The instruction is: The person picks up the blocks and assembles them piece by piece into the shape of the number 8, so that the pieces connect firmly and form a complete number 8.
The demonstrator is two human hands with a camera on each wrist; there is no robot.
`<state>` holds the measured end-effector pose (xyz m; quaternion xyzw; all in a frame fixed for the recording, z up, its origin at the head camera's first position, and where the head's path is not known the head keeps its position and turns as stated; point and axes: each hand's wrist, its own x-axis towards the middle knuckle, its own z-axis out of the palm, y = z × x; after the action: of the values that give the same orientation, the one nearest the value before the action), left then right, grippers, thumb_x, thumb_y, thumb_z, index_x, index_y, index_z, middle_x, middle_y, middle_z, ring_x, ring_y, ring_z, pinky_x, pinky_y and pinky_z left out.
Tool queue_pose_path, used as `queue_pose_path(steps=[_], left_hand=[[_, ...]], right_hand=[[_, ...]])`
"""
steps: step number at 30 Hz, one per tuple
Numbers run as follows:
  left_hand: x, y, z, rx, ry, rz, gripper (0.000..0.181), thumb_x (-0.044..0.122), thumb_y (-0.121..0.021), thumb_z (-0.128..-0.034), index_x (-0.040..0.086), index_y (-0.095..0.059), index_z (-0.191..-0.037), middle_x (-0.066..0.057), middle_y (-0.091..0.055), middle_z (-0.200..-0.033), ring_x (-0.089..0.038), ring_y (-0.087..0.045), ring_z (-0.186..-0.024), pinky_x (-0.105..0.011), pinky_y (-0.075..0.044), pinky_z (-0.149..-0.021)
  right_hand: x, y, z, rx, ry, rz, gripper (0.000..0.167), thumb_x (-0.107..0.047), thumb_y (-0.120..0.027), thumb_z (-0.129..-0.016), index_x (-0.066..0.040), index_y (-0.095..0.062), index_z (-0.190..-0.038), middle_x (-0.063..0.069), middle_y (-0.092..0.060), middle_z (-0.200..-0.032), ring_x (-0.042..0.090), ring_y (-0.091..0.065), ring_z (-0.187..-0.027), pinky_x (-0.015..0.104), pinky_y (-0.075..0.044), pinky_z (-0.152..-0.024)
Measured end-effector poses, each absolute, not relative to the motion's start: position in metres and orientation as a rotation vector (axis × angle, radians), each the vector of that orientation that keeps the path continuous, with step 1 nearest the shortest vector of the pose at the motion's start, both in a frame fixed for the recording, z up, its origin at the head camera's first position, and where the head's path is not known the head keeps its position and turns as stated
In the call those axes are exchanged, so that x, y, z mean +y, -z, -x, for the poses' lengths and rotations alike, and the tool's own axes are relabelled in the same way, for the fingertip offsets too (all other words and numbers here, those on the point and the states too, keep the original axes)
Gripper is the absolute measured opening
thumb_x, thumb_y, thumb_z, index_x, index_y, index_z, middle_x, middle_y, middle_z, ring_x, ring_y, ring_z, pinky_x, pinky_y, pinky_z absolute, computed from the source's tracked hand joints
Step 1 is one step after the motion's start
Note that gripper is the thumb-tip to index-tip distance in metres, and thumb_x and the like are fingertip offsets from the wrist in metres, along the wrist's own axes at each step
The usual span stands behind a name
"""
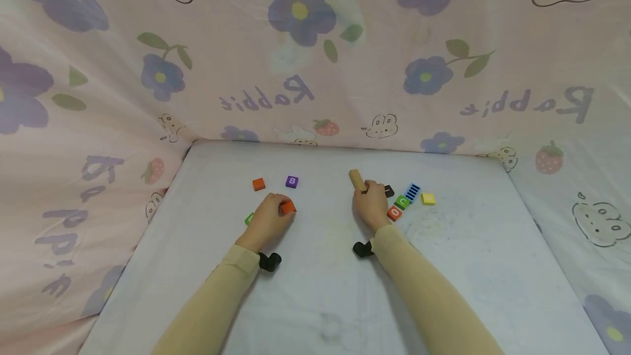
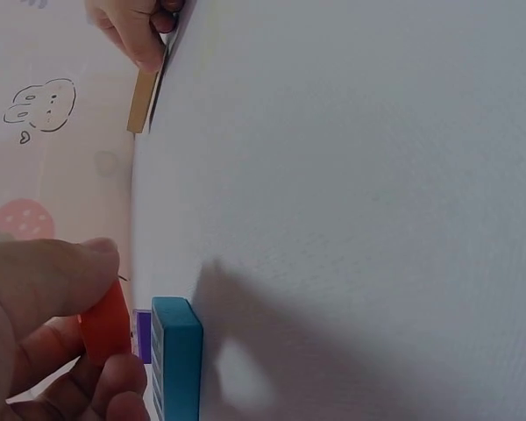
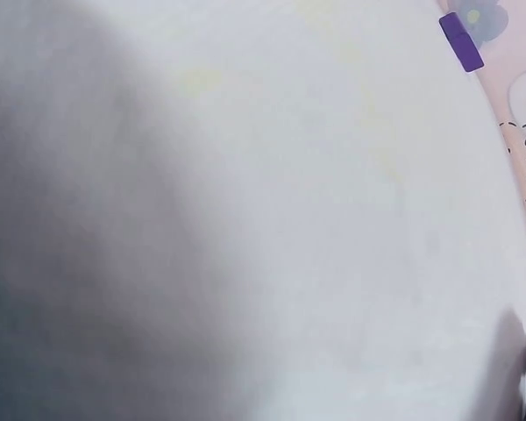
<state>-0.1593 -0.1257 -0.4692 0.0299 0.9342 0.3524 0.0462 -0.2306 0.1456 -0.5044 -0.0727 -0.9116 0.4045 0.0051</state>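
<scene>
My left hand [image 1: 268, 219] pinches an orange tile [image 1: 288, 207] between thumb and fingers, just above the white table; the left wrist view shows the tile [image 2: 108, 326] on edge. Close under that hand stands a blue block [image 2: 182, 360], hidden in the head view. A green tile [image 1: 249, 218] shows partly beside the left hand. My right hand [image 1: 372, 205] grips the near end of a tan wooden bar [image 1: 355, 178]. Along the bar runs a thin dark edge, too small to identify. In the right wrist view the hand is almost wholly out of frame.
Another orange tile [image 1: 258, 184] and a purple tile marked 8 [image 1: 292, 181] lie behind the left hand. Right of the right hand lie a black tile [image 1: 389, 191], striped blue block [image 1: 412, 193], green C tile [image 1: 401, 202], red-orange tile [image 1: 394, 213] and yellow tile [image 1: 428, 199]. Patterned cloth [image 1: 345, 70] surrounds the table.
</scene>
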Motion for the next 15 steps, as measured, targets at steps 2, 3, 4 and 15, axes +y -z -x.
queue_pose_path(steps=[2,3,4,15], left_hand=[[-0.126,0.470,0.160,2.856,-1.075,-0.099,0.035,0.020,-0.068,-0.0904,0.003,-0.062,-0.121,-0.012,-0.054,-0.108,-0.020,-0.052,-0.086,-0.035,-0.047,-0.079],[-0.126,0.471,0.160,2.855,-1.074,-0.101,0.035,0.020,-0.068,-0.0905,0.003,-0.062,-0.121,-0.012,-0.054,-0.108,-0.020,-0.052,-0.086,-0.035,-0.047,-0.079],[-0.126,0.471,0.161,2.855,-1.073,-0.102,0.035,0.021,-0.068,-0.0906,0.003,-0.062,-0.121,-0.012,-0.054,-0.108,-0.020,-0.052,-0.086,-0.034,-0.046,-0.079],[-0.125,0.479,0.167,2.872,-1.027,-0.144,0.038,0.023,-0.070,-0.0898,0.005,-0.063,-0.122,-0.011,-0.057,-0.112,-0.023,-0.052,-0.097,-0.038,-0.045,-0.089]], right_hand=[[0.147,0.506,0.230,-2.849,-1.274,0.208,0.045,-0.019,-0.054,-0.096,0.005,-0.049,-0.134,0.023,-0.049,-0.118,0.033,-0.053,-0.103,0.047,-0.044,-0.093],[0.147,0.506,0.230,-2.849,-1.276,0.197,0.044,-0.019,-0.053,-0.096,0.005,-0.049,-0.133,0.023,-0.048,-0.117,0.033,-0.052,-0.102,0.047,-0.043,-0.092],[0.148,0.507,0.230,-2.847,-1.283,0.190,0.043,-0.018,-0.054,-0.096,0.005,-0.050,-0.132,0.022,-0.048,-0.116,0.032,-0.052,-0.101,0.047,-0.044,-0.092],[0.157,0.507,0.227,-3.010,-1.221,-0.174,0.037,-0.019,-0.058,-0.096,-0.002,-0.056,-0.129,0.013,-0.051,-0.110,0.026,-0.050,-0.097,0.042,-0.043,-0.087]])
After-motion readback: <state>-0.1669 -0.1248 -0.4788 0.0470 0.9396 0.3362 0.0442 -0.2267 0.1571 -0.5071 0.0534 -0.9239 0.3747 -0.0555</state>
